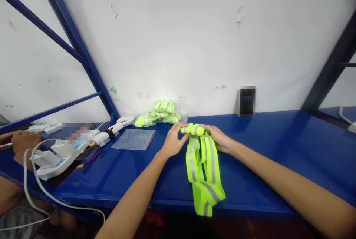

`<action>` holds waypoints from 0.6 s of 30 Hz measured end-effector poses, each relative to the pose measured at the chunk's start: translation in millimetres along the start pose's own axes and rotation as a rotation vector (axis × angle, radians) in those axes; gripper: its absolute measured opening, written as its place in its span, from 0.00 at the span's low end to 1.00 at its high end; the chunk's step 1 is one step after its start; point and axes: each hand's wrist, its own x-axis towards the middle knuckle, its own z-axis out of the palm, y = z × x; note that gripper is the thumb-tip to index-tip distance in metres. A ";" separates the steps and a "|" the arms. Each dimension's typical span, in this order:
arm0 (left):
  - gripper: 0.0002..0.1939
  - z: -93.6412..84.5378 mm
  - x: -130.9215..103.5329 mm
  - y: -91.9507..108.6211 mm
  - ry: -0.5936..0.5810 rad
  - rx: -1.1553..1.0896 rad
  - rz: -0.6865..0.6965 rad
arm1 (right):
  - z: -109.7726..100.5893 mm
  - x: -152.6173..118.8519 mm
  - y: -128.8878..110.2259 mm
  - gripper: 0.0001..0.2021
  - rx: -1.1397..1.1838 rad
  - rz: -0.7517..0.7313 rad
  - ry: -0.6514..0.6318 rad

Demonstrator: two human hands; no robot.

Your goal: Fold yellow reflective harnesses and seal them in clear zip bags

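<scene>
A neon yellow-green strap point(213, 161) with grey reflective stripes lies on the blue table, its upper end rolled up and its loose lower end hanging over the front edge. My left hand point(174, 139) is closed on the left end of the roll, thumb below and fingers above. At the roll's right end, my right hand point(218, 138) holds the strap, its fingers partly hidden behind it. Behind my left hand, a clear plastic bag point(164, 111) with similar yellow-green straps rests against the wall.
An empty zip bag point(134, 139) lies flat on the blue table point(256, 168). Leftward are a white fan point(125, 121), a power strip point(59, 165) with cables, and another person's hand point(26, 142). A dark blurred object point(246, 102) stands by the wall.
</scene>
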 end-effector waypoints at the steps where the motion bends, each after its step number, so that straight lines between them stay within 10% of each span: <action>1: 0.16 0.9 1.5 -2.3 0.027 -0.064 -0.050 | -0.5 -1.3 -0.7 0.17 -0.044 -0.025 -0.069; 7: 0.21 9.4 10.3 -13.0 0.231 -0.535 -0.314 | -5.4 -17.7 -18.6 0.28 -0.552 -0.316 -0.399; 15: 0.14 4.8 13.6 -15.1 0.439 -0.815 -0.496 | -12.2 -17.9 -17.4 0.36 -1.088 -0.563 0.018; 18: 0.11 4.4 11.5 -11.4 0.300 -0.838 -0.566 | -9.6 -17.8 -15.6 0.36 -1.114 -0.749 0.057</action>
